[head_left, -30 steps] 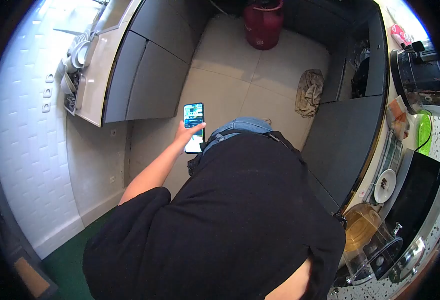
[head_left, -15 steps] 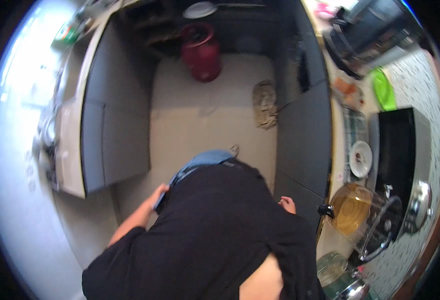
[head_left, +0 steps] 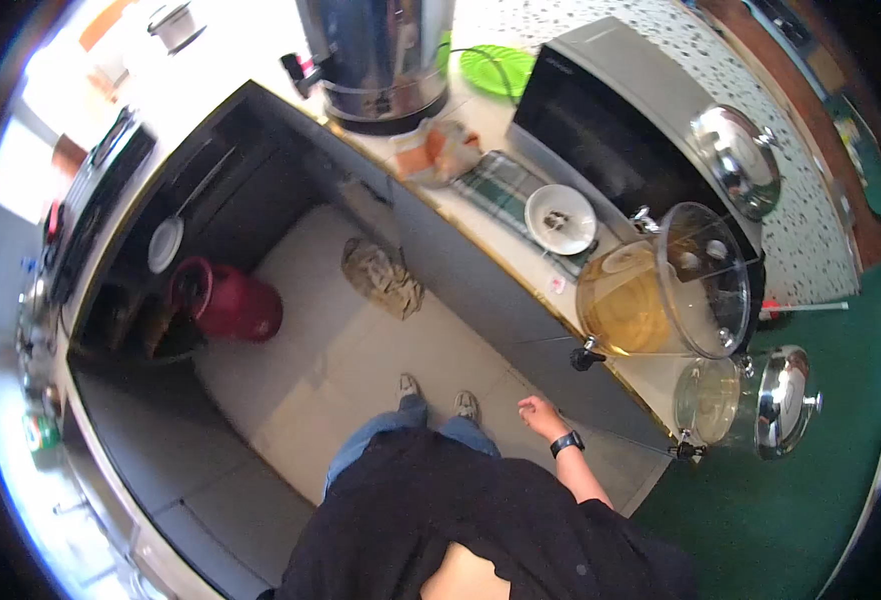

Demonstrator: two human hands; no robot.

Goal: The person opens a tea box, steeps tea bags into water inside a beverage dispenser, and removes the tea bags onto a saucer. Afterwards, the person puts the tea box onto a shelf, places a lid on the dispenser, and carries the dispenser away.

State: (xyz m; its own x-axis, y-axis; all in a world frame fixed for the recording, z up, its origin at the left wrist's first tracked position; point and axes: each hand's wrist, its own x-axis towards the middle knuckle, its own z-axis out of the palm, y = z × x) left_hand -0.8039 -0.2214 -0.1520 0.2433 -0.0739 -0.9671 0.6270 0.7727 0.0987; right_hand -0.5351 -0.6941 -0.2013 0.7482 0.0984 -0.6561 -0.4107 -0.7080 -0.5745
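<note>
My right hand (head_left: 541,416) hangs low beside the dark grey cabinet front, fingers loosely bent and apart, nothing seen in it. A black watch (head_left: 567,443) is on that wrist. My left hand is out of sight. On the counter nearest my right side stands a clear drink dispenser (head_left: 625,305) with yellowish liquid and a black tap (head_left: 588,355). Behind it is a second glass dispenser (head_left: 706,398) with pale liquid and a silver lid (head_left: 785,402). A white bowl (head_left: 561,219) with small dark bits inside sits near the first dispenser.
A microwave (head_left: 611,130) stands behind the bowl, with a round silver lid (head_left: 739,160) on top. Further along are a steel urn (head_left: 376,60), a green plate (head_left: 498,70) and a plastic bag (head_left: 436,150). A red gas cylinder (head_left: 229,300) and crumpled cloth (head_left: 383,278) are on the floor.
My view has swung right toward the dispensers. My left hand, earlier by my hip with a dark flat object, has left the view. More of my right arm shows.
</note>
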